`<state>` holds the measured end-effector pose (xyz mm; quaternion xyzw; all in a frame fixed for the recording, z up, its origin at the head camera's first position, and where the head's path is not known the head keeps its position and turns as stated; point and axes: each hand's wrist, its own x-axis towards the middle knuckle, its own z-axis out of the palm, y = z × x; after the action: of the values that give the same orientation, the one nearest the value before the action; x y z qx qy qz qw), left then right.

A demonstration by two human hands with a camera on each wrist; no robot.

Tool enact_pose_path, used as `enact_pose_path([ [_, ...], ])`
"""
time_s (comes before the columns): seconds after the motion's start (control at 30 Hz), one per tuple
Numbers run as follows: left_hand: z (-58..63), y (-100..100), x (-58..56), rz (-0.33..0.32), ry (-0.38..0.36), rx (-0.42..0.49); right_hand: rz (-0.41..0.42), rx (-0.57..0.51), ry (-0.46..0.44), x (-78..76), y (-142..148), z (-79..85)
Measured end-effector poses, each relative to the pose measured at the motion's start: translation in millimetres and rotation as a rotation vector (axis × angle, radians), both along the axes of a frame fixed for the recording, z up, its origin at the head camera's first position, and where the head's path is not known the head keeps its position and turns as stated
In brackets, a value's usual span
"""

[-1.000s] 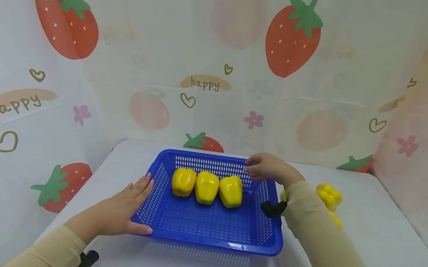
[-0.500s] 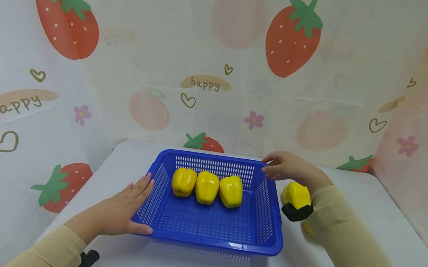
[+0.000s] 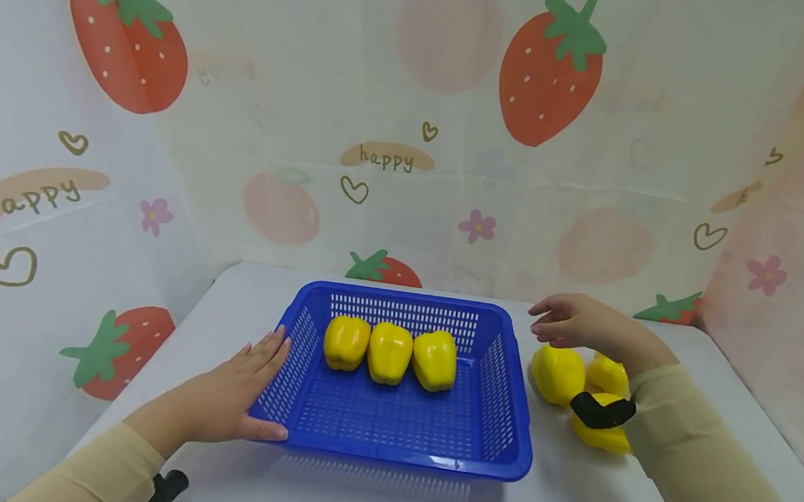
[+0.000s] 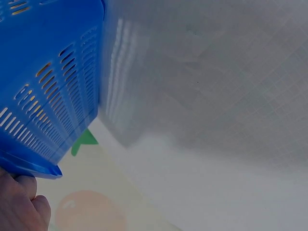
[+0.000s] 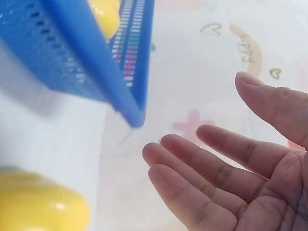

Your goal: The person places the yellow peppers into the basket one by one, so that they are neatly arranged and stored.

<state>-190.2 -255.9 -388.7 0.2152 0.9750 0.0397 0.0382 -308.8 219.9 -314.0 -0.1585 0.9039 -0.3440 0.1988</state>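
In the head view, three yellow bell peppers stand in a row inside a blue plastic basket. My left hand rests on the basket's left rim with fingers extended and thumb at the near corner. The left wrist view catches its knuckles beside the blue rim. To the right of the basket, my right hand hovers with loosely bent fingers and nothing in it. Below it lie more yellow bell peppers, partly hidden by the hand and wrist. The right wrist view confirms bare fingers and a parted thumb.
A white table carries everything. Behind it and at both sides hang cloth walls printed with strawberries, flowers and hearts. Each wrist wears a black band over a beige sleeve.
My right hand has moved from over the basket's far right corner outward to the right, over the loose bell peppers, uncovering more of them. The left hand and basket have stayed put.
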Motion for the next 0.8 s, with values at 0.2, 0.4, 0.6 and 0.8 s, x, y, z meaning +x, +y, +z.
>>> enact_pose_path([
  [0.2, 0.3, 1, 0.0, 0.000, -0.003, 0.001, 0.016, 0.013, 0.000, 7.6, 21, -2.6],
  [0.4, 0.6, 1, -0.3, -0.001, -0.003, -0.003, 0.006, 0.066, 0.027, 15.6, 42, -6.6],
  [0.6, 0.5, 0, -0.4, -0.001, -0.004, -0.005, -0.006, 0.101, 0.066, 20.6, 64, -11.4],
  [0.8, 0.7, 0, 0.2, 0.001, -0.011, 0.003, -0.042, 0.089, 0.025, 27.1, 81, -20.4],
])
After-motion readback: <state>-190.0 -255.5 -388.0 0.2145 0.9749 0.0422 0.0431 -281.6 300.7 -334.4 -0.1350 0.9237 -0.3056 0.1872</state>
